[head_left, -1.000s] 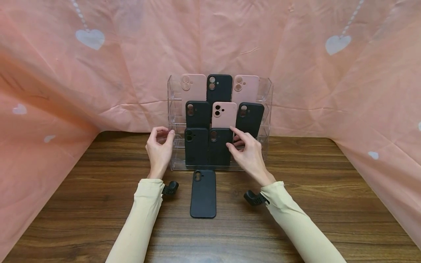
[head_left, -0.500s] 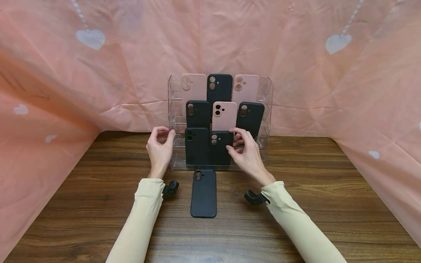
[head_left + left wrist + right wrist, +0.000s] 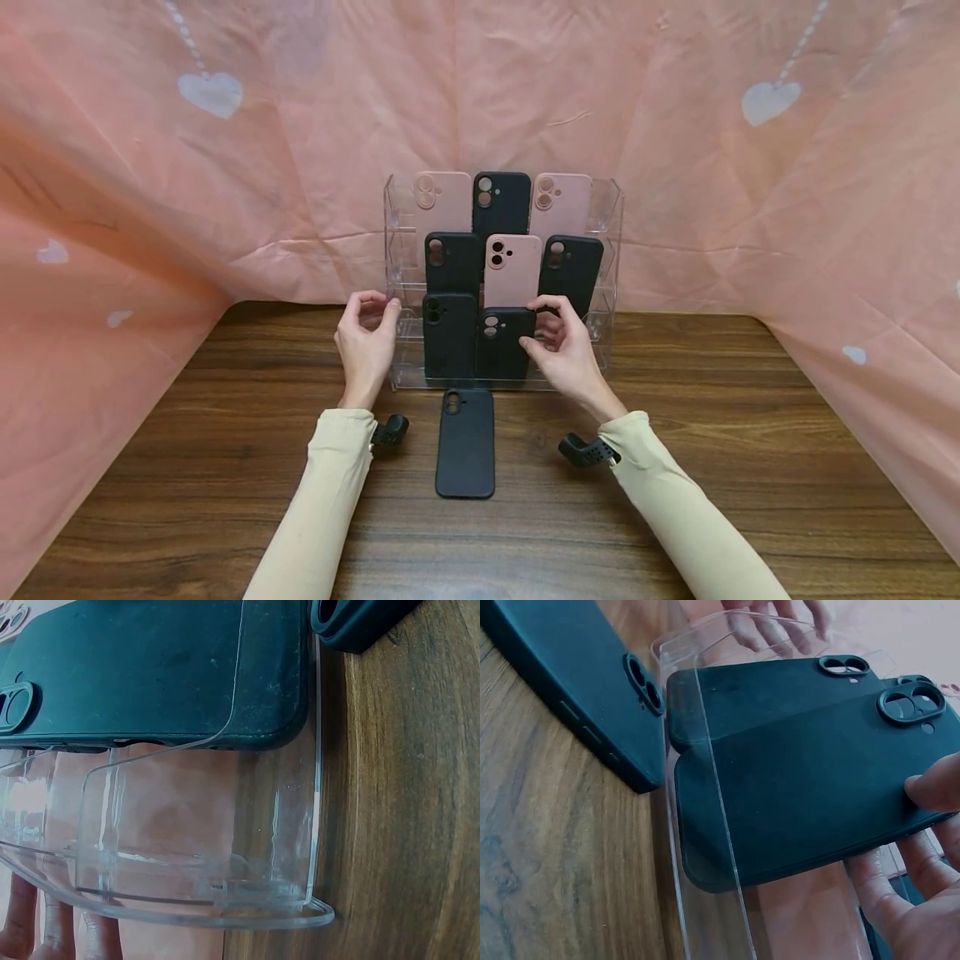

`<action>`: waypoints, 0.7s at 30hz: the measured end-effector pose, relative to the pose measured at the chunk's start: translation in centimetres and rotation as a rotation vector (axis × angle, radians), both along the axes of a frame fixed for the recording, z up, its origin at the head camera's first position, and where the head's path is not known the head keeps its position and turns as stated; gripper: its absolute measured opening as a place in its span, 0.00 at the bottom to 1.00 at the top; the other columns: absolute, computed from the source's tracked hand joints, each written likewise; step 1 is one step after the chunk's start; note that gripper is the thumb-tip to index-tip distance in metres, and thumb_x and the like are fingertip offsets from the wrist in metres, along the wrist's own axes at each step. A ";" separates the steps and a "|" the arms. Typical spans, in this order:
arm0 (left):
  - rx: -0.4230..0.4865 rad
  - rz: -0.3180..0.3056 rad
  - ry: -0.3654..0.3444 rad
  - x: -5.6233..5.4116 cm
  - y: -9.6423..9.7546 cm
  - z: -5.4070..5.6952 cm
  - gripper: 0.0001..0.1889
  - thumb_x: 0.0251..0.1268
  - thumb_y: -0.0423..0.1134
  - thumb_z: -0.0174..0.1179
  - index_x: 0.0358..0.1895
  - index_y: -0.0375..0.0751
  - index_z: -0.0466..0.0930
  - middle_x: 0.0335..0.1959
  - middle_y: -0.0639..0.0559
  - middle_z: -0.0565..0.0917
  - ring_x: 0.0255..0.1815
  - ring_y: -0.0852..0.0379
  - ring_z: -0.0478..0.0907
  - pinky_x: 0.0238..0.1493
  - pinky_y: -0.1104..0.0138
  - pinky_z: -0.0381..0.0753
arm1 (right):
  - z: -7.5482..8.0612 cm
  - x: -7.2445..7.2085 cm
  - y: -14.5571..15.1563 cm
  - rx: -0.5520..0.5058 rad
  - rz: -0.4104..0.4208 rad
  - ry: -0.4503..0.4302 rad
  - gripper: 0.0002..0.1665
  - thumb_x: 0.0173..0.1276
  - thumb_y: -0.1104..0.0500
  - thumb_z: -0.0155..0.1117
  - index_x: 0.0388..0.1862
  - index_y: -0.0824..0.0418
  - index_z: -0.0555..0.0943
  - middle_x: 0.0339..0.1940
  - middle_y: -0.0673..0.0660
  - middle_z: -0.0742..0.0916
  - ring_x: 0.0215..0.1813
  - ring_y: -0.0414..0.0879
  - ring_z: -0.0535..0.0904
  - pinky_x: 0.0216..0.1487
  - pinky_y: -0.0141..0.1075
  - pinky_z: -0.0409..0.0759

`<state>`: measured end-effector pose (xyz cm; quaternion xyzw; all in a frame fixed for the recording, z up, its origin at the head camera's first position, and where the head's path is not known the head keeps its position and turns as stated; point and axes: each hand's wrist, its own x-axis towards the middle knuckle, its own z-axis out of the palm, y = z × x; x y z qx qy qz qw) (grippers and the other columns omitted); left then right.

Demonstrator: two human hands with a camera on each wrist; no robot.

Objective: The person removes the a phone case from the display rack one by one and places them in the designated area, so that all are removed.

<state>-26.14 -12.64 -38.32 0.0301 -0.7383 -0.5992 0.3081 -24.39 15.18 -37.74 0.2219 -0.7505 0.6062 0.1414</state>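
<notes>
A clear acrylic display stand [image 3: 408,379] holds pink and black phone cases in tiers. My left hand [image 3: 365,337] grips the stand's left side wall, and its fingers [image 3: 58,922] show beyond the clear panel in the left wrist view. My right hand [image 3: 566,342] pinches the upper right edge of a black phone case [image 3: 802,787] in the lowest tier, thumb on its back face. This case leans forward, its bottom behind the stand's front lip. Left of it stands another black phone case [image 3: 450,337], and behind it a pink phone case [image 3: 513,271].
A loose black phone case [image 3: 465,450] lies flat on the wooden table [image 3: 675,500], just before the stand. Farther up stand more cases, among them a black one [image 3: 573,267] at the right. A pink cloth [image 3: 315,167] with white hearts hangs behind and at both sides.
The top of the black case in my right hand has tipped toward me and dropped lower, showing more of the pink case behind. My right hand moved slightly with it; my left stayed.
</notes>
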 end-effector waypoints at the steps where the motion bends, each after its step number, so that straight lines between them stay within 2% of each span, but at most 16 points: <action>1: 0.000 0.000 -0.001 0.0 0.0 0.0 0.11 0.67 0.43 0.67 0.45 0.41 0.81 0.42 0.45 0.86 0.41 0.51 0.86 0.43 0.67 0.78 | 0.1 0.0 0.0 -0.011 -0.001 0.002 0.30 0.63 0.79 0.63 0.62 0.65 0.70 0.40 0.70 0.84 0.36 0.39 0.82 0.37 0.25 0.81; 8: 0.004 0.004 -0.002 -0.1 0.0 -0.1 0.11 0.67 0.42 0.67 0.45 0.41 0.81 0.42 0.44 0.86 0.40 0.51 0.86 0.43 0.68 0.79 | 1.3 0.0 0.3 -0.074 -0.007 0.014 0.30 0.63 0.80 0.63 0.62 0.66 0.69 0.42 0.67 0.85 0.38 0.39 0.84 0.40 0.27 0.83; 16: 0.007 0.002 0.009 -0.1 0.0 -0.1 0.11 0.68 0.42 0.67 0.45 0.40 0.81 0.42 0.43 0.85 0.40 0.52 0.86 0.43 0.68 0.79 | 3.0 0.7 0.3 -0.112 -0.015 0.001 0.32 0.62 0.80 0.63 0.64 0.66 0.69 0.40 0.52 0.87 0.40 0.41 0.86 0.44 0.29 0.85; 21: 0.003 0.009 0.007 -0.1 0.1 -0.1 0.11 0.67 0.42 0.67 0.45 0.40 0.81 0.41 0.44 0.85 0.40 0.52 0.86 0.43 0.70 0.78 | 3.5 1.2 0.5 -0.117 0.000 -0.026 0.33 0.61 0.80 0.63 0.64 0.66 0.69 0.40 0.47 0.87 0.40 0.40 0.86 0.43 0.30 0.86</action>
